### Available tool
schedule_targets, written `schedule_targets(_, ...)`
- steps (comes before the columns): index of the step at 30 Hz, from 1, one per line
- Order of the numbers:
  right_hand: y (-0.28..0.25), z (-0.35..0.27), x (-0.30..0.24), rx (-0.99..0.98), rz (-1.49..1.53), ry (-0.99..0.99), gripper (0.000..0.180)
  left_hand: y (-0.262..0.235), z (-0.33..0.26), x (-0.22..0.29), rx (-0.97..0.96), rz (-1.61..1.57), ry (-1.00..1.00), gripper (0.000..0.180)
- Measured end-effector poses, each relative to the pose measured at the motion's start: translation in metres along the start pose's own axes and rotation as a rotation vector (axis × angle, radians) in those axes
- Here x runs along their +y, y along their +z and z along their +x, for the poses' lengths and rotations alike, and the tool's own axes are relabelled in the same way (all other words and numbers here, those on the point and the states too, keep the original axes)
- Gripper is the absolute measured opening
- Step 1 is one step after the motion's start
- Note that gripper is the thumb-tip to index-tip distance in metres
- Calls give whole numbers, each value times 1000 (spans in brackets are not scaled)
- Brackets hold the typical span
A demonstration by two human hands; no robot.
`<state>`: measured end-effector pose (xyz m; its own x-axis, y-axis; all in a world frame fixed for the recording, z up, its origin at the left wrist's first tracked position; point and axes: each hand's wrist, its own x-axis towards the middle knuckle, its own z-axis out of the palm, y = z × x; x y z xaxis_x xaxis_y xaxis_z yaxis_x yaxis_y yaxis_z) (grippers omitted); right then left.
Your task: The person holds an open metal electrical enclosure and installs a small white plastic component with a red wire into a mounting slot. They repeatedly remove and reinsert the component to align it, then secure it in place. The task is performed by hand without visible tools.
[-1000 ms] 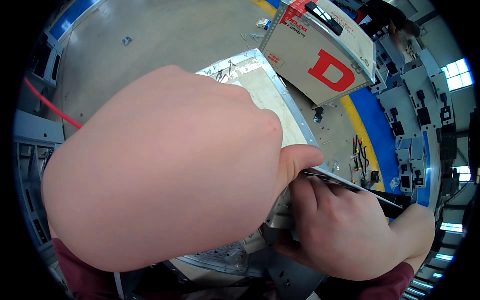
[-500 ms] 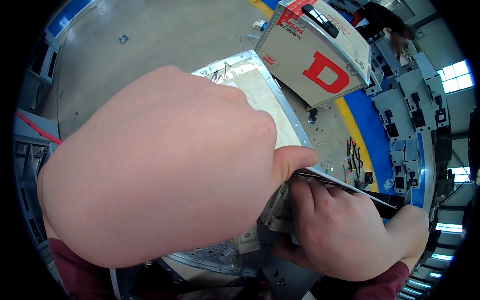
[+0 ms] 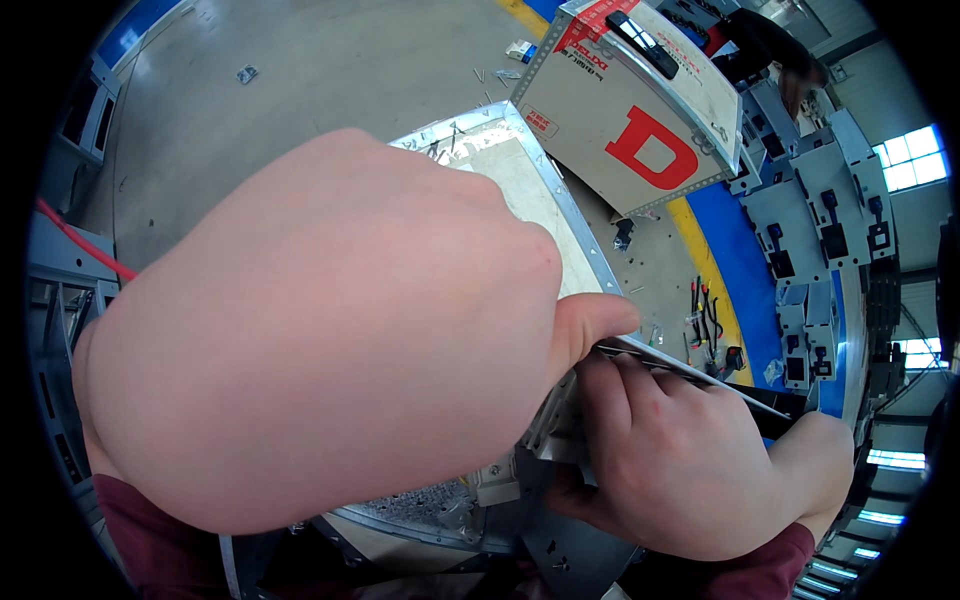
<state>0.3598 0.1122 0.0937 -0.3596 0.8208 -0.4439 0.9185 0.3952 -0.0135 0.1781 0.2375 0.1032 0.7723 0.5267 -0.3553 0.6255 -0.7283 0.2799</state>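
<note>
My left hand looms large on the left, its back toward me. Its fingers are curled under and hidden. The thumb stretches out to the rim of a pale metal-edged panel. Lower right, my right hand is closed, fingers bent in under a thin metal edge beside a dark strip, thumb tucked below. What either hand grips is hidden. Between the hands, grey metal fittings show in part, above a speckled grey surface.
A large metal-edged case with a phone on top stands beyond the panel. Hand tools and small scraps lie on the floor to the right. Grey metal cabinets line the far right; a person is near them. A red hose runs at left.
My left hand has shifted very slightly to the right. My right hand keeps the same closed pose in nearly the same place.
</note>
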Motion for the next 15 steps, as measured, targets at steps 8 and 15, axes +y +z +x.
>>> schedule_targets(8,0,-2,1,39,-1,-37,73,29,-14,13,449,195,45,51)
schedule_targets(15,6,1,3,0,-106,-58,71,43,-9,-1,516,319,62,50)
